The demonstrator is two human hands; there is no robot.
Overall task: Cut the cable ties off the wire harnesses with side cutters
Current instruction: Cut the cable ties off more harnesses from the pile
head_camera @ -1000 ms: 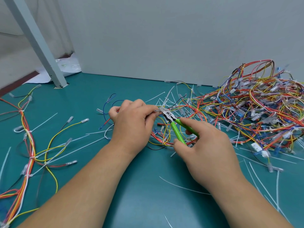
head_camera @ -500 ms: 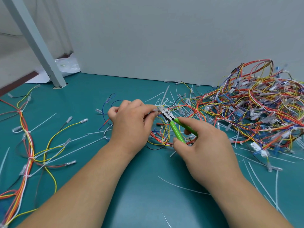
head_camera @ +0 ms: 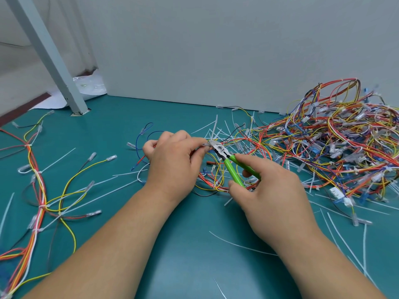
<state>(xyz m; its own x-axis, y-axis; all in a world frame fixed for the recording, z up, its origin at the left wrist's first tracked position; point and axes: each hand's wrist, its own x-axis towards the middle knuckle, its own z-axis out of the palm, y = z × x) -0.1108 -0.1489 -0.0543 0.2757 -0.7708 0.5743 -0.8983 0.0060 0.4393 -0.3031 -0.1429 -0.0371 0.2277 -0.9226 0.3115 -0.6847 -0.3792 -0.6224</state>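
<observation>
My right hand [head_camera: 267, 197] grips the green-handled side cutters [head_camera: 232, 167], whose steel jaws point up-left at my left fingertips. My left hand [head_camera: 172, 160] pinches a bundle of red and yellow wires of a harness [head_camera: 216, 182] right at the jaws; the cable tie there is hidden between fingers and jaws. A big tangled pile of harnesses [head_camera: 336, 145] lies to the right. Another harness [head_camera: 38, 190], with white ties around it, stretches along the left.
Loose cut white cable ties [head_camera: 218, 130] are scattered on the green mat [head_camera: 187, 255], several behind the hands and several at the right front. A slanted grey metal leg [head_camera: 54, 59] stands at the back left, and a grey wall closes the back.
Almost nothing differs. Both hands have stayed together at the same spot, with the cutter jaws held at the wires in my left fingers.
</observation>
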